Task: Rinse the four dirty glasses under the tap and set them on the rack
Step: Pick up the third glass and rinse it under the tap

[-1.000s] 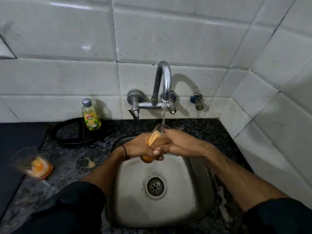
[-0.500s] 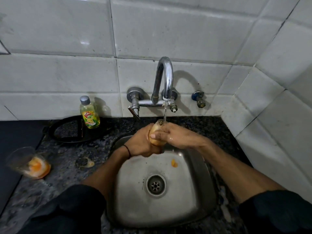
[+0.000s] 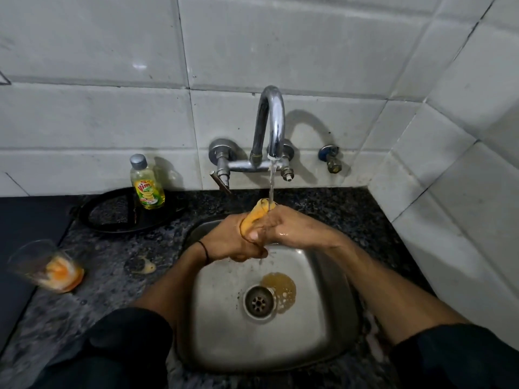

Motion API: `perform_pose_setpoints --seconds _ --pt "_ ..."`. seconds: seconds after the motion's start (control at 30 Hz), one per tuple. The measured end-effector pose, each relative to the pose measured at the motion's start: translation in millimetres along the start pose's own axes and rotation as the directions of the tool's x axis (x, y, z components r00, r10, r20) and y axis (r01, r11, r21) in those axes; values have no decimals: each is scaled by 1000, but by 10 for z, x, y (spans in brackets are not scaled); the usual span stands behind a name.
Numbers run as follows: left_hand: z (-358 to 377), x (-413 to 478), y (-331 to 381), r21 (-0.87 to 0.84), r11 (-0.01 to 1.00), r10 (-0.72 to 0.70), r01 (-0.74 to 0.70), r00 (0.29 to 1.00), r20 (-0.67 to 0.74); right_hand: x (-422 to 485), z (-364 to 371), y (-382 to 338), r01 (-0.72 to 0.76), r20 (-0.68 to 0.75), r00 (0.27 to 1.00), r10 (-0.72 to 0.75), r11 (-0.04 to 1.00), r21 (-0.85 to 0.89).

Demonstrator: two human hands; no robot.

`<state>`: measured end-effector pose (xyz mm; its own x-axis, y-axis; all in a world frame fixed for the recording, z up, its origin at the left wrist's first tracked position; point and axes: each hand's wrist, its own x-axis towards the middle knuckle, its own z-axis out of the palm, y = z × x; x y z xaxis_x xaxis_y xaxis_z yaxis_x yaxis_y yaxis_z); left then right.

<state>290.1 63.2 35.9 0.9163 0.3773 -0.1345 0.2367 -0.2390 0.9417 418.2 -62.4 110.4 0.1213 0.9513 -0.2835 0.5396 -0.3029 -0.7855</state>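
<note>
**A:** Where is the glass [image 3: 254, 217] just now?

**B:** Between my two hands, over the back of the sink [image 3: 323, 332]; it is tilted, its mouth up under the tap [image 3: 271, 127], and the stream of water [image 3: 271, 181] falls onto its rim; it is orange all over.

**A:** And your grip?

**B:** My left hand [image 3: 230, 242] is curled round its lower part; my right hand [image 3: 292, 230] wraps it from the other side, thumb across the front; only the top of the glass shows above my fingers.

**A:** Anything else?

**B:** An orange puddle [image 3: 279, 284] lies just beside the drain [image 3: 259, 303]; a second glass [image 3: 47, 268], blurred, with orange dregs, sits on the counter [image 3: 112, 265] well to my left; a soap bottle [image 3: 146, 183] stands at the black tray [image 3: 112, 220] by the wall.
</note>
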Motion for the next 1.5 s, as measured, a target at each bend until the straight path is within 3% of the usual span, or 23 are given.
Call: perform_pose_setpoints --seconds 0.07,0.13,0.2,0.3,0.43,0.5,0.53,0.63,0.7,0.8,0.87,0.93,1.0,1.03,1.1,1.17,1.2,1.27,1.33,1.4,1.43,1.5 --pt "69 -12 0 89 996 -5 14 995 -102 2 27 18 -26 -55 998 33 992 123" --pt "228 -12 -3 353 934 83 47 935 -345 74 139 -22 -187 -185 946 268 912 365" --pt "379 -36 -26 418 905 134 73 886 -443 158 230 -44 -294 -254 869 426 855 428" --pt "415 -52 -129 249 967 34 55 940 -341 165 187 -63 -267 -221 921 320 934 237" --pt "238 -70 -173 -60 997 -60 55 995 -80 54 40 63 -21 -9 1000 22 999 48" --pt "210 -91 -138 -54 997 -63 59 995 -83 42 61 104 -13 -23 1000 15 998 66" --pt "232 -106 -95 -12 998 -71 70 986 -153 68 92 112 -32 -80 996 40 994 104" --pt "379 -134 7 342 931 19 128 918 -395 170 270 68 -229 -243 922 301 930 287" --pt "490 -162 33 362 924 51 127 895 -444 235 330 46 -334 -306 858 413 901 278" --pt "488 -182 -26 280 956 30 92 915 -403 203 308 37 -256 -263 911 319 934 250" --pt "388 -169 -53 134 989 -16 55 961 -276 137 242 106 -84 -190 977 97 994 76" --pt "263 -136 -80 -29 997 -72 69 990 -121 75 215 203 68 -83 994 -65 997 33" --pt "206 -109 -86 4 998 -60 61 993 -98 22 225 235 71 -112 992 -60 993 96" --pt "217 -96 -62 105 993 -30 48 986 -166 17 247 223 41 -172 985 -13 986 160" --pt "305 -96 -17 440 894 83 87 932 -352 52 324 134 -106 -272 939 212 928 356" --pt "442 -125 8 499 861 139 96 900 -413 108 370 44 -261 -316 866 387 890 375" --pt "481 -136 3 444 892 115 90 902 -416 138 375 20 -284 -346 854 388 906 315" --pt "418 -140 -26 288 954 22 82 939 -342 141 320 53 -170 -347 912 219 971 166" --pt "250 -130 -42 167 985 -19 45 988 -154 41 241 103 7 -199 980 5 998 61" --pt "129 -140 0 161 987 -6 5 1000 6 -10 223 186 53 -85 996 -42 990 133" --pt "121 -144 12 182 983 -5 4 1000 6 -38 243 178 50 -107 994 -27 975 217" --pt "184 -141 47 334 942 1 44 991 -132 -26 305 135 -8 -210 973 92 928 371"
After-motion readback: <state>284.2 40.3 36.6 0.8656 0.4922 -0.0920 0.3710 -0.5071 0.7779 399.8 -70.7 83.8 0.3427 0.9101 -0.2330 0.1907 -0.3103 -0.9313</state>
